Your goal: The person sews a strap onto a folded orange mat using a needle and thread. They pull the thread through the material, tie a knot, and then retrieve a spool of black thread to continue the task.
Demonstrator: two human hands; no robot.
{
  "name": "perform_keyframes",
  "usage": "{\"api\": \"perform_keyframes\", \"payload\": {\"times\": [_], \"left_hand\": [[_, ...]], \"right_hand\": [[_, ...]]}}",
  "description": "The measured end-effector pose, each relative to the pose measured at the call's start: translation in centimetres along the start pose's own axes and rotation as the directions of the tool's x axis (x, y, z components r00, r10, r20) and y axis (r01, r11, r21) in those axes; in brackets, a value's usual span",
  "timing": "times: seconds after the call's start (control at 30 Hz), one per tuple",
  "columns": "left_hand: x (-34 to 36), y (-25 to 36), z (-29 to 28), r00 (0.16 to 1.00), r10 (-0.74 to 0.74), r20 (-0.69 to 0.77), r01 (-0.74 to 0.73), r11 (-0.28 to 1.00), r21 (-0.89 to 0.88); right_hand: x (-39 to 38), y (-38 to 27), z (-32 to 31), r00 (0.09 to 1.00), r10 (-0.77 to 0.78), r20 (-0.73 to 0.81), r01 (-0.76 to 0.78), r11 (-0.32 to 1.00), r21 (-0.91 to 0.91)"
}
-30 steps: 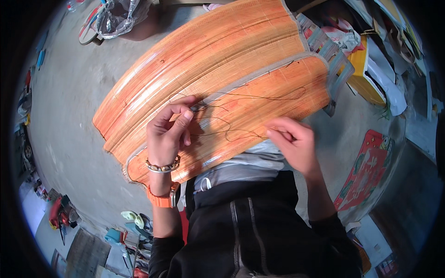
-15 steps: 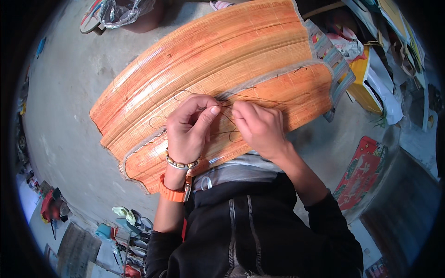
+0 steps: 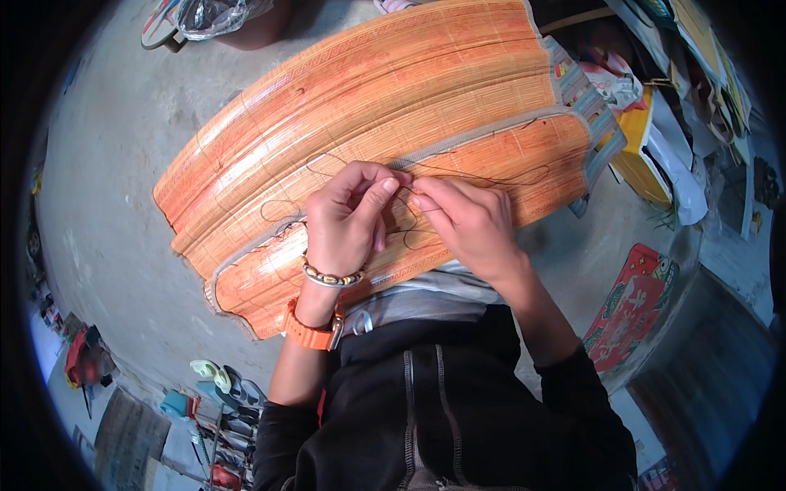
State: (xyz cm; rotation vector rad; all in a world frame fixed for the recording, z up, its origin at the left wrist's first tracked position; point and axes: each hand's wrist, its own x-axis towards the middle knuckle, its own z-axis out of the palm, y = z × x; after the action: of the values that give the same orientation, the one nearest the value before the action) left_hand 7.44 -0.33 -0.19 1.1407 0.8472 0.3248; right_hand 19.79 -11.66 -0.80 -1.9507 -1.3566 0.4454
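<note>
A folded orange bamboo mat (image 3: 368, 98) lies across my lap, with grey cloth binding (image 3: 491, 129) along its edge. Over it runs a thin dark thread (image 3: 282, 202), lying in loose loops on both sides of my hands. My left hand (image 3: 348, 209) pinches the thread at the binding between thumb and forefinger. Close to its fingertips, my right hand (image 3: 471, 221) is closed in a pinch on the thread too. Whether a needle sits between the fingertips is too small to tell. A beaded bracelet (image 3: 334, 280) and an orange watch (image 3: 309, 334) circle my left wrist.
A bin lined with a plastic bag (image 3: 221, 18) stands at the far left. Yellow box (image 3: 647, 151) and bags crowd the far right. A red printed mat (image 3: 630, 307) lies on the concrete floor at right. Shoes (image 3: 211, 375) and a rack are at lower left.
My left hand has shifted slightly right, and the fingertips of both hands have come closer together. My right hand has turned a little. The mat appears slightly shifted in view.
</note>
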Motion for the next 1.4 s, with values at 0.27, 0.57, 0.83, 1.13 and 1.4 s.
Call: {"api": "perform_keyframes", "payload": {"times": [0.27, 0.57, 0.83, 1.13, 1.4], "left_hand": [[-0.2, -0.5, -0.2, 0.999, -0.034, -0.025, 0.034, 0.999, 0.011], [-0.2, -0.4, -0.2, 0.998, -0.006, 0.069, -0.001, 0.995, 0.100], [-0.5, 0.9, -0.6, 0.975, -0.104, 0.195, 0.155, 0.951, -0.267], [-0.7, 1.2, -0.9, 0.944, -0.043, 0.328, 0.199, 0.865, -0.461], [-0.5, 1.0, -1.6, 0.903, -0.033, 0.429, 0.295, 0.775, -0.559]], "right_hand": [[0.0, -0.1, 1.2, 0.997, 0.046, -0.060, -0.044, 0.998, 0.039], [-0.3, -0.3, 0.5, 0.929, 0.332, 0.161, -0.353, 0.670, 0.653], [1.2, -2.9, -2.0, 0.892, 0.333, 0.306, -0.442, 0.499, 0.745], [1.4, -3.4, -2.7, 0.911, 0.302, 0.281, -0.401, 0.483, 0.779], [1.4, -2.3, -3.7, 0.943, 0.153, 0.296, -0.326, 0.608, 0.724]]}}
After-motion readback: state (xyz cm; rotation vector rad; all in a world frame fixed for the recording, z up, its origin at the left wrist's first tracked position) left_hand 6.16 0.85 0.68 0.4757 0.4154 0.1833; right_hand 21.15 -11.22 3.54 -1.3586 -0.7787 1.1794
